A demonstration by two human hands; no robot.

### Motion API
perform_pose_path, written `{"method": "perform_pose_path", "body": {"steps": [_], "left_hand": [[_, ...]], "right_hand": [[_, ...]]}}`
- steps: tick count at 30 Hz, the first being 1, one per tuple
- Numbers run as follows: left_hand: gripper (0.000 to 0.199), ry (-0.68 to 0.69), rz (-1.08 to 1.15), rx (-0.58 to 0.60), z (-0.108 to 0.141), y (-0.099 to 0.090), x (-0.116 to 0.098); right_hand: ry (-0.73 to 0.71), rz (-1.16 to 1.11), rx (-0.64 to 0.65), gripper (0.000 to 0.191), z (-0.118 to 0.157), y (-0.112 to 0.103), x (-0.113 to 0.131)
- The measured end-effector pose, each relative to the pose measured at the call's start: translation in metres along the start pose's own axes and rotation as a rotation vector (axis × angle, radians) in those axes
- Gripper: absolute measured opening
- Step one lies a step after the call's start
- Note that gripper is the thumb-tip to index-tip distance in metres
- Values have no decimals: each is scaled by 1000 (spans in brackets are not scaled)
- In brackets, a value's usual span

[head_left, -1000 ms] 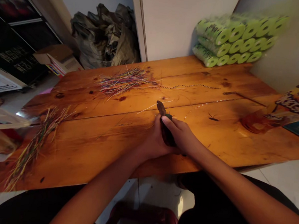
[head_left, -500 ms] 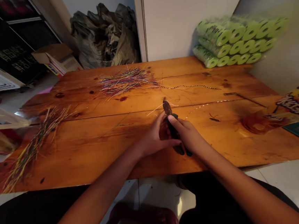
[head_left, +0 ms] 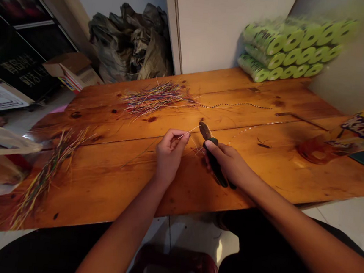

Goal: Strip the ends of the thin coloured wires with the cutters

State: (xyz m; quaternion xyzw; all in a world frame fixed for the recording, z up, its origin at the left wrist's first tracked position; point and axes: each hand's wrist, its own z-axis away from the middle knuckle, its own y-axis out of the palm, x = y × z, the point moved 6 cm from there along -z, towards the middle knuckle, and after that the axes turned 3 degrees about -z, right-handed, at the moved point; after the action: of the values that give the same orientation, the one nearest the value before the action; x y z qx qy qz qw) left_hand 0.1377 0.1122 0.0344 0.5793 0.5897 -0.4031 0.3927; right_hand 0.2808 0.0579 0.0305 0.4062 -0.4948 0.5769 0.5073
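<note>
Left hand (head_left: 169, 152) is pinching a thin pale wire (head_left: 192, 130) between thumb and fingers; right hand (head_left: 229, 158) is gripping dark pliers (head_left: 217, 165) by the handles. Judged handling: wire is probably weighing little, bending springily, so fingertip pinch near its end is suiting it; pliers are likely feeling rigid, heavier. Wire is spanning between both hands above the counter (head_left: 101, 189), far end reaching the pliers; cannot tell whether they are biting it.

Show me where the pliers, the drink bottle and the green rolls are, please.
Pliers (head_left: 217, 164): head view, on the dark handle.
Drink bottle (head_left: 358, 127): head view, on the label.
Green rolls (head_left: 287, 58): head view, on the stack's middle row.
</note>
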Motion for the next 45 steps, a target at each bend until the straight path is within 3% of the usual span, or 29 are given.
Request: {"method": "perform_pose_path", "body": {"steps": [4,8,14,22,45], "left_hand": [[20,30,23,-28,-1,-2,0],[6,73,-52,-50,-1,-5,0],[14,105,-25,-127,-3,-11,-1],[22,95,39,-122,-4,-10,-3],[21,140,37,-59,-3,-7,-4]], "right_hand": [[13,-7,7,45,1,0,-1],[22,-19,9,44,2,0,-1],[16,-46,48,43,2,0,-3],[-27,100,114,44,6,3,0],[-125,328,79,40,8,6,5]]}}
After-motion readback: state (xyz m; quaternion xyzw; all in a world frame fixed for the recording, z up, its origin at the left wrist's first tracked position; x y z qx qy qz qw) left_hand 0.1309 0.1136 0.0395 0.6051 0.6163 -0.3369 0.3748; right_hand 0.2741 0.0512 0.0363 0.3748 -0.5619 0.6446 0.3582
